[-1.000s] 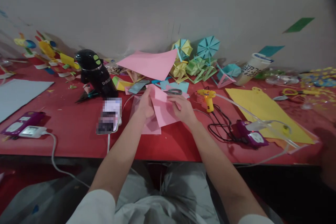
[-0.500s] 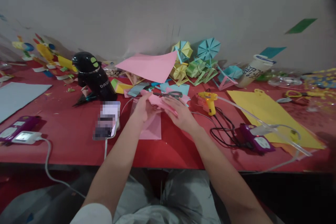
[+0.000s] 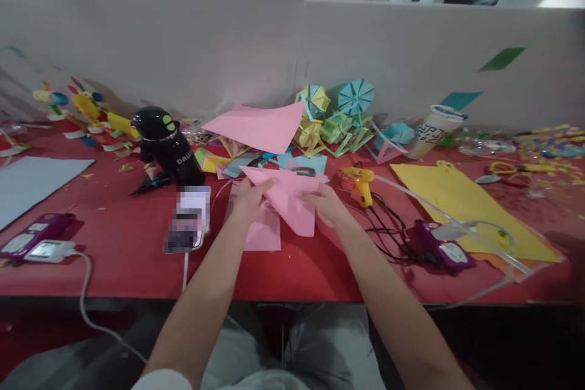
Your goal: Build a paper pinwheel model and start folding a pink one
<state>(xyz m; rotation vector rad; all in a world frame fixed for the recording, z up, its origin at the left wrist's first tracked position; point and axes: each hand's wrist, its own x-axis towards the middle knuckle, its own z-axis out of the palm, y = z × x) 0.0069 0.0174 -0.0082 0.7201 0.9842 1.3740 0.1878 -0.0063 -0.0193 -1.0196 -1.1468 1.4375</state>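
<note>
A folded sheet of pink paper [image 3: 292,204] is held between my two hands above the table. My left hand [image 3: 253,195] grips its left side, thumb on top. On the right edge, my right hand [image 3: 325,201] pinches the paper, with some fingers hidden behind it. Under my left hand lies another pink sheet [image 3: 262,234], flat on the red table. Just behind the held paper show the grey handles of scissors [image 3: 304,171], resting on blue and pink paper pieces.
Left of my hands are a phone [image 3: 192,219] on a cable and a black bottle [image 3: 169,146]. To the right sit a yellow glue gun [image 3: 361,183], a purple power strip [image 3: 445,247] and yellow paper [image 3: 461,207]. Folded paper umbrellas [image 3: 356,97] stand by the partition.
The pink paper, earlier seen nearly edge-on between my hands, now faces up as a broad pointed shape. My right hand has moved from lying over it to its right edge. The view has tilted up slightly.
</note>
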